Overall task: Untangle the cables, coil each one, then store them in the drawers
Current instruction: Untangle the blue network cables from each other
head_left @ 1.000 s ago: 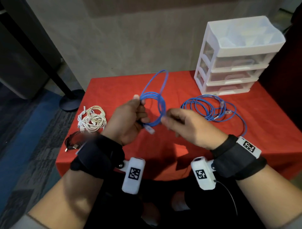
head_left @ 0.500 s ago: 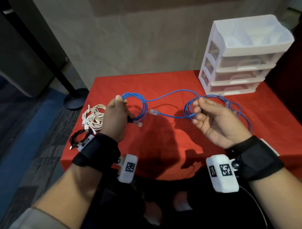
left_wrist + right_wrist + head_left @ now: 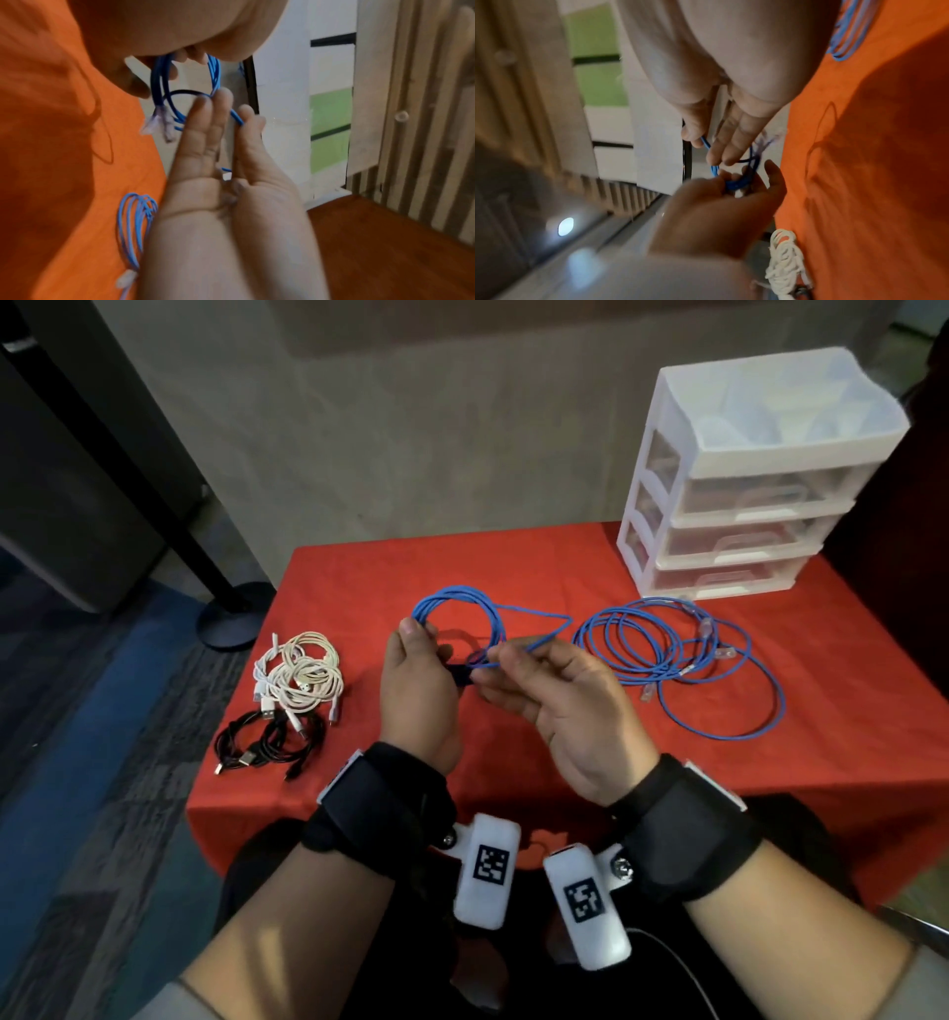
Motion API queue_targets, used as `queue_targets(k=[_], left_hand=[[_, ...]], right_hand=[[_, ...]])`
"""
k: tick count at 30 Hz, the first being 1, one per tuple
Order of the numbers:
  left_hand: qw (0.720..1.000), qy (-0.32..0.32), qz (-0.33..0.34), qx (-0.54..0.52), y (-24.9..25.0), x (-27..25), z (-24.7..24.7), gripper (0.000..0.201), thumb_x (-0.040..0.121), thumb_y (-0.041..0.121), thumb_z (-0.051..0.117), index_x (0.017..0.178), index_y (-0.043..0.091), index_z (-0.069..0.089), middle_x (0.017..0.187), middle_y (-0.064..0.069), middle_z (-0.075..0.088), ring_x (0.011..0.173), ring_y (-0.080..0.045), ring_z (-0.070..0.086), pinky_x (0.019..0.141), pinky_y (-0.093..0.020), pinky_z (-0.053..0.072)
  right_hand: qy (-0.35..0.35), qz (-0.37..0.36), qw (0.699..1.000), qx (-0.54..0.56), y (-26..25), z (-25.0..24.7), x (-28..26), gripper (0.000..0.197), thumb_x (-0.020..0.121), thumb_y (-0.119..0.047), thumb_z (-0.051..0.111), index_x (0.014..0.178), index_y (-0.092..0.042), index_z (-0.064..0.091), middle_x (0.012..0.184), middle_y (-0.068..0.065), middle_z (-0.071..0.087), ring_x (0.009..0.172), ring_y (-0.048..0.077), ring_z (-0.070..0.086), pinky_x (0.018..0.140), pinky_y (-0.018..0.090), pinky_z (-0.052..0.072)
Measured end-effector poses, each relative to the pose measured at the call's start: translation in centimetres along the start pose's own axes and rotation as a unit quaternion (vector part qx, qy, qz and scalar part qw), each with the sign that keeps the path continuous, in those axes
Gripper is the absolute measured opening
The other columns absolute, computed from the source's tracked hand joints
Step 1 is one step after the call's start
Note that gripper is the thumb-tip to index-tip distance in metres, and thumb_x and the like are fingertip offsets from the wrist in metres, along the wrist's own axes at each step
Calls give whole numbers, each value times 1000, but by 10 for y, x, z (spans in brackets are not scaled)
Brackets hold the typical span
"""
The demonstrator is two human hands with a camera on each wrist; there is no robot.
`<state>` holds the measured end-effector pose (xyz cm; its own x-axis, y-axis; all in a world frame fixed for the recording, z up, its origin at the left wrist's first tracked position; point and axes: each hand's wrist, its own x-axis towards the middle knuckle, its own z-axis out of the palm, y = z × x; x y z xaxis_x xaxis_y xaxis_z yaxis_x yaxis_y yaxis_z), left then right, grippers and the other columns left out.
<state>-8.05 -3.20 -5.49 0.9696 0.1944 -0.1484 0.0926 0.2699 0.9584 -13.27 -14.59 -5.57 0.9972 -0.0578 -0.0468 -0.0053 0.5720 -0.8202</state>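
My left hand (image 3: 426,647) grips a coiled blue network cable (image 3: 462,613) above the red table (image 3: 513,567), its loops standing up behind the fingers. Close beside it, my right hand (image 3: 495,662) pinches a free strand of the same cable between thumb and fingers. In the left wrist view the coil (image 3: 160,81) hangs from my left hand with its clear plugs (image 3: 156,123) dangling. The right hand's fingers (image 3: 205,125) hold the strand there. A second blue cable (image 3: 683,660) lies in loose loops on the table, to the right.
A white drawer unit (image 3: 744,474) with three shut drawers stands at the back right corner. White coiled cables (image 3: 303,675) and black cables (image 3: 267,742) lie near the table's left edge. A black pole base (image 3: 231,618) stands on the floor left of the table.
Half a second ago my hands were apart with a strand stretched between them. Now the right hand has swung back to the left hand, bringing the strand to the coil.
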Motion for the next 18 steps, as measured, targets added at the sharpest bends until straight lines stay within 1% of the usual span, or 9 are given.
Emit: queue_targets(k=[2, 4, 6, 8, 11, 14, 16, 17, 18], left_hand=[[999, -17, -46, -15, -1, -1, 1, 34, 109, 42, 33, 92, 22, 54, 86, -5, 55, 80, -20, 56, 74, -39, 48], [995, -41, -89, -28, 0, -1, 2, 34, 107, 47, 35, 92, 25, 55, 88, -9, 63, 83, -28, 64, 77, -42, 53], [986, -64, -138, -69, 6, -4, 4, 34, 108, 46, 33, 93, 23, 52, 106, -22, 67, 97, -37, 68, 81, -46, 52], [970, -80, -187, -132, 11, -3, 6, 34, 108, 44, 33, 90, 21, 51, 116, -26, 66, 104, -36, 69, 85, -44, 54], [956, -85, -214, -182, 17, 1, 3, 36, 108, 41, 36, 84, 19, 51, 81, -5, 64, 68, -13, 62, 70, -27, 53], [964, -49, -187, -184, 16, 8, 2, 38, 109, 39, 35, 80, 19, 50, 63, 4, 42, 53, -9, 44, 58, -21, 44], [973, -34, -149, -172, 17, 11, -1, 38, 110, 36, 34, 80, 19, 49, 56, 7, 38, 45, -7, 39, 49, -20, 43], [977, -29, -127, -167, 19, 13, -3, 38, 111, 34, 33, 79, 19, 48, 51, 9, 36, 40, -5, 36, 45, -17, 40], [980, -26, -109, -164, 22, 16, -6, 38, 111, 33, 32, 79, 19, 47, 48, 10, 33, 38, -4, 32, 42, -18, 37]], right_hand=[[9, -36, 995, -89, 8, 2, 2, 11, 92, -3, 66, 100, 1, 73, 95, 14, 74, 86, 19, 72, 86, 31, 59], [13, -76, 976, -202, 13, 3, 2, 14, 92, -4, 69, 103, -5, 78, 98, 4, 79, 86, 8, 70, 81, 22, 56], [12, -102, 956, -274, 14, 2, 2, 17, 92, -7, 71, 105, -12, 80, 95, -6, 79, 76, -4, 65, 72, 17, 50], [19, -118, 941, -316, 13, 0, 2, 17, 92, -10, 72, 105, -17, 80, 83, -20, 75, 63, -6, 59, 64, 12, 45], [3, -109, 929, -355, 10, -5, 4, 21, 93, -11, 71, 113, -15, 78, 69, -30, 67, 56, -8, 55, 63, 7, 40], [-129, -40, 923, -360, 1, -8, -1, 33, 96, -11, 67, 129, -17, 68, 74, -24, 67, 59, -1, 54, 62, 19, 46], [-183, -17, 911, -370, -8, -8, -3, 21, 97, -15, 66, 117, -20, 71, 77, -7, 70, 62, 12, 60, 65, 28, 49], [-181, -15, 910, -372, -14, -9, -2, 11, 98, -17, 64, 102, -19, 74, 76, -2, 71, 62, 14, 61, 64, 29, 49], [-161, -22, 908, -386, -20, -12, 0, 17, 100, -19, 62, 89, -17, 75, 74, 1, 72, 60, 14, 61, 62, 27, 48]])
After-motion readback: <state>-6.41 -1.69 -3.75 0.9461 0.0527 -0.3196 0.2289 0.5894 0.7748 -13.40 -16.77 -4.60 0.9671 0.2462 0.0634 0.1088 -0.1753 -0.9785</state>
